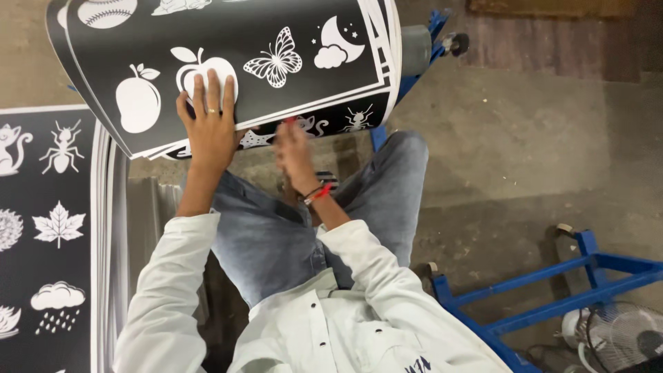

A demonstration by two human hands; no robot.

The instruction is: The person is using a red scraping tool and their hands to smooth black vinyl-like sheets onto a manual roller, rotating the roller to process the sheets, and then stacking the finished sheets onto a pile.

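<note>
Head view, looking straight down over the person's chest and knees.

Progress, as judged from how things lie: a thick stack of black printed sheets (228,62) sits far and centre, curling over the knees. Its top sheet carries white silhouettes: a ball, a fruit, an apple, a butterfly, a moon with cloud. The near edges are fanned, with several white borders showing one under another, and a lower sheet with a cat and an ant peeks out below. So the stack is being gone through sheet by sheet; a good many sheets lie both above and below the parted spot, which suggests the work is somewhere midway. A second stack of printed sheets (48,235) lies at the left, flat, showing an ant, a maple leaf and a rain cloud; whether it is a finished or a waiting lot cannot be told.

Left hand (210,117): arm stretched forward from a white sleeve, palm down, fingers (207,86) spread flat and pressed on the apple print near the top sheet's near edge. It bears on the sheet rather than gripping it. A ring shows on one finger.

Right hand (293,148): blurred by motion, just below the fanned edge, wrist with a red and black band (318,195). Fingers appear to be at the edges of the lower sheets; whether they pinch one cannot be told.

Surroundings: concrete floor (525,138), blue metal frame (552,276) near right, a fan (621,335) at the near right corner.
</note>
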